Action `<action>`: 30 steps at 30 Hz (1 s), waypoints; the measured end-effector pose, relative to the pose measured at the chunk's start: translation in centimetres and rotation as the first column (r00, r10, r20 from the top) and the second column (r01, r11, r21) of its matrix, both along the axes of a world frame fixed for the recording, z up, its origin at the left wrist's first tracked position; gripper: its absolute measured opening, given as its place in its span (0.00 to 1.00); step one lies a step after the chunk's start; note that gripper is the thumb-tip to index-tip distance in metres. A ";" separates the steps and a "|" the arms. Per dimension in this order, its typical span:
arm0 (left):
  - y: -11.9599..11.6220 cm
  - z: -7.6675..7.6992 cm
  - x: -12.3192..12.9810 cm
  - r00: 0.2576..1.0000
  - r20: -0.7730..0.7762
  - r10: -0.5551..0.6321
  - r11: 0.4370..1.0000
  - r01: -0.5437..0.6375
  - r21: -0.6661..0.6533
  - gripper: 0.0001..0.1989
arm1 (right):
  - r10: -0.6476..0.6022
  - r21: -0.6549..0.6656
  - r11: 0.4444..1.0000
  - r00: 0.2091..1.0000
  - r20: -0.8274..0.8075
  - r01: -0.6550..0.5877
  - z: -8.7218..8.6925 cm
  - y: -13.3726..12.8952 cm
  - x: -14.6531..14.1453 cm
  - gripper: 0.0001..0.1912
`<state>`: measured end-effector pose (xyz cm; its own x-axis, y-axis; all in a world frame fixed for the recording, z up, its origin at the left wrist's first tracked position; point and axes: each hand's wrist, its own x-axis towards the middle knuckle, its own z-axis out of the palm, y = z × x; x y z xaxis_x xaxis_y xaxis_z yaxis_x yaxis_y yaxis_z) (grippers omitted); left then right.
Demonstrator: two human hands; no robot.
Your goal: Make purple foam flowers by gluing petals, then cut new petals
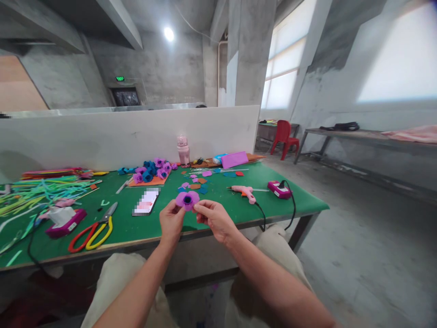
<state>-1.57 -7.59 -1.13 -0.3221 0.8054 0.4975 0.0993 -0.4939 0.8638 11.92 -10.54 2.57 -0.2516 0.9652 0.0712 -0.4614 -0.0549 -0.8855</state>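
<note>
A purple flower with a dark centre is held up over the front part of the green table. My left hand pinches its left side. On its right side, the fingertips of my right hand grip a petal. Small purple, blue and orange pieces lie scattered behind the flower. To the right rests a pink glue gun with a black cord. A phone lies left of my hands.
Scissors with red and yellow handles lie at the front left, near a magenta box. Green strips spread behind. Finished flowers and a pink bottle stand near the white partition. Another magenta box sits right.
</note>
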 end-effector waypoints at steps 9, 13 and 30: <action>-0.3 0.2 0.2 1.000 0.007 0.003 1.000 -0.003 -0.006 0.06 | 0.022 -0.001 1.000 0.999 -0.040 -0.022 -0.1 0.1 -0.1 0.15; -0.4 0.4 0.3 1.000 0.003 0.008 1.000 -0.008 -0.028 0.06 | 0.043 0.018 0.999 0.999 -0.017 -0.042 -0.4 -0.1 -0.6 0.14; -0.1 0.6 0.3 0.993 0.094 0.067 0.993 -0.057 -0.105 0.09 | 0.850 0.242 0.365 0.428 0.307 -0.899 2.8 -3.0 1.1 0.24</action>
<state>-1.25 -7.67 -0.58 -0.4161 0.8272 0.3777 0.0401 -0.3982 0.9164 12.99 -13.52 5.33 -0.9687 0.1111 0.2219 -0.2309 -0.0766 -0.9699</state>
